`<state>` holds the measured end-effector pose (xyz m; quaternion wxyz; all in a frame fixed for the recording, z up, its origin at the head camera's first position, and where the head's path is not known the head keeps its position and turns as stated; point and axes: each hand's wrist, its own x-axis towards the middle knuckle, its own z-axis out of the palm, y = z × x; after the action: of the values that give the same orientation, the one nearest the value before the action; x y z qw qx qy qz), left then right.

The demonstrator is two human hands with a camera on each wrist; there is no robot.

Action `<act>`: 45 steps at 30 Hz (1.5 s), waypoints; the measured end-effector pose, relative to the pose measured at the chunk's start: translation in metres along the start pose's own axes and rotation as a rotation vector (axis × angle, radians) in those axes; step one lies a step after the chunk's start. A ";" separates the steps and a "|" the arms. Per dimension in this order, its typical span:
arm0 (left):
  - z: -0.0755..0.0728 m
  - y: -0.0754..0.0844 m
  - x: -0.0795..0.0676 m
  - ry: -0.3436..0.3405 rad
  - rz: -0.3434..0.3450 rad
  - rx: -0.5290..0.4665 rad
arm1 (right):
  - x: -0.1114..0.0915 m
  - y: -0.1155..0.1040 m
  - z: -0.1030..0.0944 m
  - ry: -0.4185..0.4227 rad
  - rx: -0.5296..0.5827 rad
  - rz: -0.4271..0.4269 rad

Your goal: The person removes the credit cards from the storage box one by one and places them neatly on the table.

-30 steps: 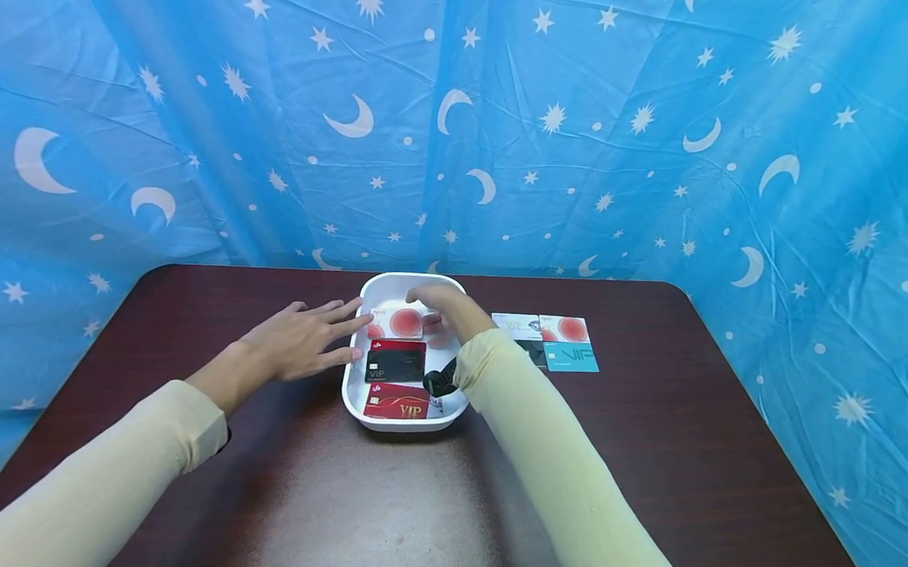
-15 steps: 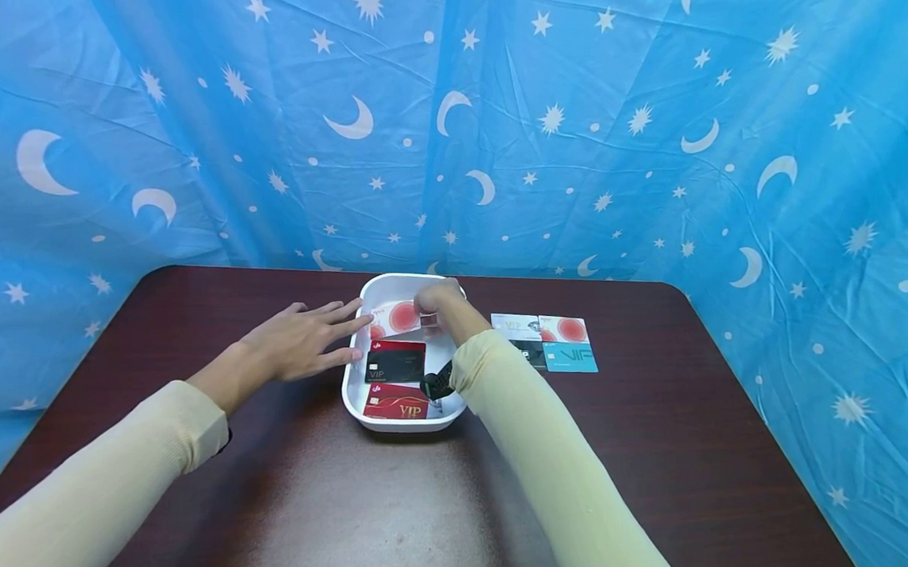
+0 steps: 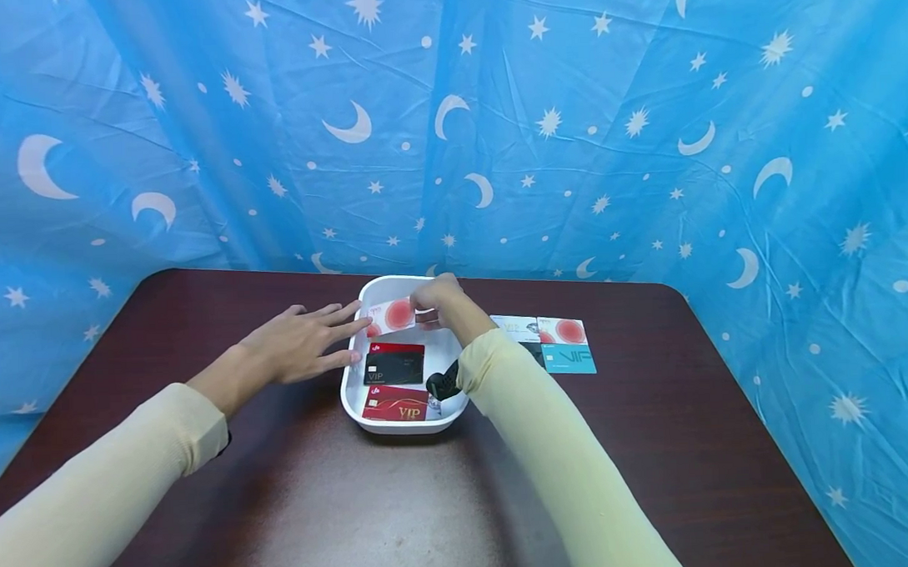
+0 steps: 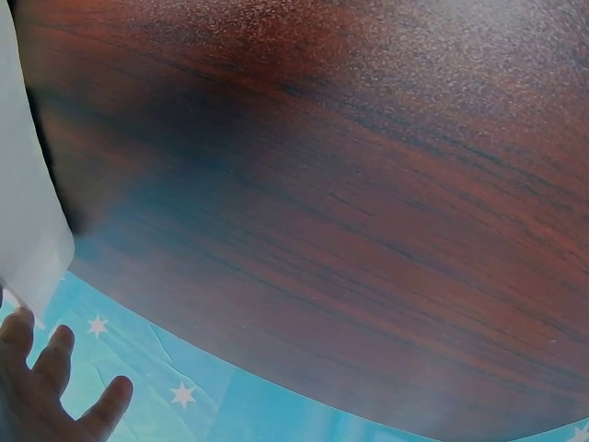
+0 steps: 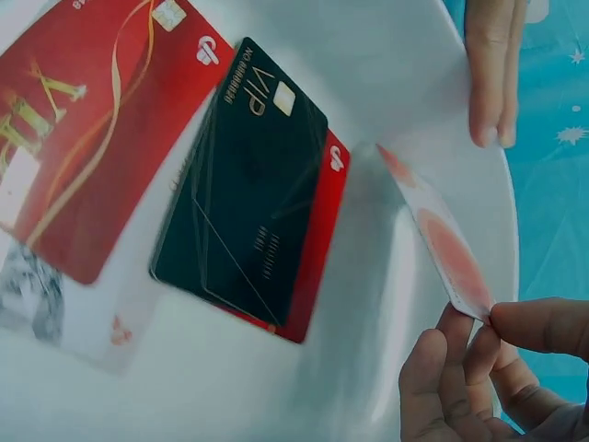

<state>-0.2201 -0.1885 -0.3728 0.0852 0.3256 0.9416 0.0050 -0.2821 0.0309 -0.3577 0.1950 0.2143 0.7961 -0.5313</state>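
Note:
A white card with red circles (image 3: 392, 316) is pinched at its right edge between the thumb and fingers of my right hand (image 3: 441, 299). In the right wrist view this card (image 5: 444, 238) stands tilted over the floor of the white tray (image 3: 405, 429). My left hand (image 3: 297, 343) has its fingers spread and straight, with the tips at the tray's left rim. Below the pinched card, a black VIP card (image 3: 393, 367) overlaps a red one in the tray. Nearer the front lies a red VIP card (image 5: 120, 120) partly over a white card (image 5: 83, 313).
Right of the tray, on the dark wooden table (image 3: 342, 504), several cards lie in a block: a white VIP card (image 3: 514, 326), one with red circles (image 3: 563, 330), a teal one (image 3: 569, 359) and a dark one partly behind the right arm. A blue curtain (image 3: 449, 150) hangs behind.
My right hand's fingers have come together on the card with red circles. Its held edge has risen from the tray and the card has shifted slightly left. The left hand stays at the rim.

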 end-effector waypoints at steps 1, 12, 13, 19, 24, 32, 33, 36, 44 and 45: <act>0.000 0.000 0.000 -0.001 0.002 0.003 | -0.001 -0.001 -0.002 0.000 -0.010 -0.010; 0.000 0.001 0.003 0.002 -0.010 -0.002 | -0.006 -0.013 -0.041 -0.119 -0.050 -0.072; 0.000 0.001 0.003 0.002 -0.011 -0.002 | -0.006 -0.013 -0.045 -0.139 -0.054 -0.077; -0.001 0.001 0.005 -0.004 -0.022 -0.007 | -0.005 -0.010 -0.066 -0.144 -0.129 -0.146; -0.001 0.002 0.007 -0.008 -0.026 -0.007 | -0.007 -0.008 -0.085 -0.136 -0.185 -0.179; -0.001 0.002 0.008 -0.005 -0.029 -0.002 | -0.009 -0.002 -0.125 -0.142 -0.255 -0.227; -0.001 0.002 0.008 -0.003 -0.027 -0.001 | -0.010 0.000 -0.130 -0.140 -0.270 -0.231; -0.001 0.002 0.009 0.001 -0.023 0.005 | -0.012 0.005 -0.145 -0.135 -0.299 -0.225; -0.002 0.003 0.008 -0.003 -0.023 0.011 | -0.016 0.026 -0.176 -0.146 -0.367 -0.251; -0.002 0.003 0.008 -0.004 -0.023 0.010 | -0.017 0.029 -0.179 -0.147 -0.381 -0.262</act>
<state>-0.2253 -0.1810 -0.3718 0.0853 0.3153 0.9451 -0.0013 -0.2671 0.2055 -0.3067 0.2187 0.0291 0.8867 -0.4063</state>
